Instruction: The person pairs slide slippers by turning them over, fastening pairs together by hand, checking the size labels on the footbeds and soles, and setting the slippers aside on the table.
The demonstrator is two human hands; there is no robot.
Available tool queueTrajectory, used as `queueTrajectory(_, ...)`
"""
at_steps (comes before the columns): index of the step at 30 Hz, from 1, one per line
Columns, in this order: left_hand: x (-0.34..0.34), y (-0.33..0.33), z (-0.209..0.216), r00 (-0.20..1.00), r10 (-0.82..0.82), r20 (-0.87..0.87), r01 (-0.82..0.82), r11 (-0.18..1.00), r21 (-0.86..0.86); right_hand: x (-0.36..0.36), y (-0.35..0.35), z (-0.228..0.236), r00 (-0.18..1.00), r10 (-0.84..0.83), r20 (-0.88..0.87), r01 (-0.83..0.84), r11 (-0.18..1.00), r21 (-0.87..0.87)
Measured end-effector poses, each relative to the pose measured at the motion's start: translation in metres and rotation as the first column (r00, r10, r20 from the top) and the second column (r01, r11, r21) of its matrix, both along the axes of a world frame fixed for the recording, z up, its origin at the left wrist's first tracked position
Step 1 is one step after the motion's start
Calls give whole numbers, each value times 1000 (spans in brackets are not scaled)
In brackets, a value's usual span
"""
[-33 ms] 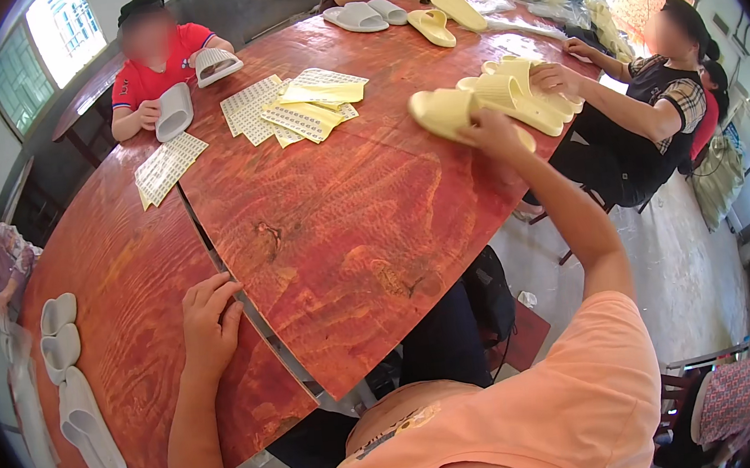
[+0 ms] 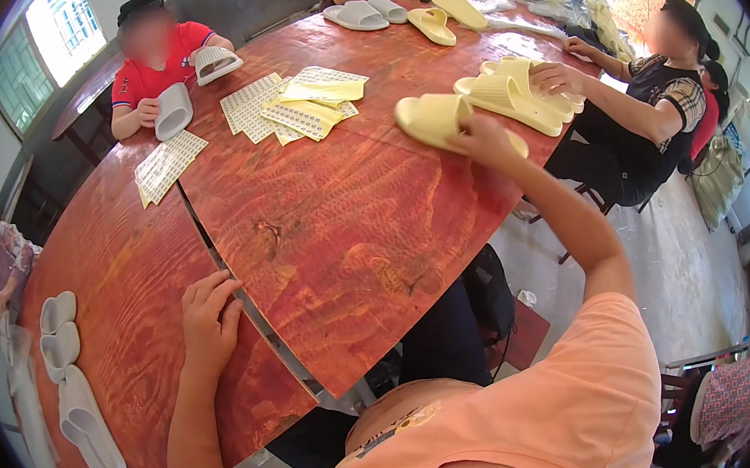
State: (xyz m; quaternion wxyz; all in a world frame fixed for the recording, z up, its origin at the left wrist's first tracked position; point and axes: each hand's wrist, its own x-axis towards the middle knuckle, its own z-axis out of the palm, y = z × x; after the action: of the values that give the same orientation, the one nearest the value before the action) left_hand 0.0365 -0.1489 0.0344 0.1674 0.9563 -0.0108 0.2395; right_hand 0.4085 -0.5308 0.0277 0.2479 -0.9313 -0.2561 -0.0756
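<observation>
— While the right hand (image 2: 480,136) stretches far across the table, what does it have hold of?

— It grips a pale yellow slipper (image 2: 436,120), fingers closed over the slipper's near edge, lifting that end slightly off the wood. The arm is almost fully extended, probably because the slipper lies well out toward the far right side, near a co-worker's pile of yellow slippers (image 2: 519,94).

— And the left hand (image 2: 207,318)?

— It holds nothing. It rests flat with fingers loosely curled at the seam between two table boards, as if bracing the body during the long reach.

— What about the surface?

— A big reddish-brown wooden table (image 2: 347,228) with strong grain, made of panels with a dark gap running between them. Sheets of small stickers (image 2: 291,107) lie fanned near the middle, more grey and yellow slippers sit at the far end, and white slippers (image 2: 74,389) line the left edge.

— The room?

— Bright windows at the back, a concrete floor, and several people seated around the table, each handling slippers.
</observation>
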Motion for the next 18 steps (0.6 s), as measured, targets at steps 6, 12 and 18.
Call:
queueTrajectory(6,3,1,-1,1000,-17,15,17,1000,9,-125,56,24,839,510,-190,-494,860,125)
queueTrajectory(12,2,1,-5,999,-18,42,18,1000,3,-156,69,56,671,713,-204,-681,701,211)
queueTrajectory(18,0,3,-4,998,-27,51,26,1000,5,-91,47,59,953,300,51,-303,920,249)
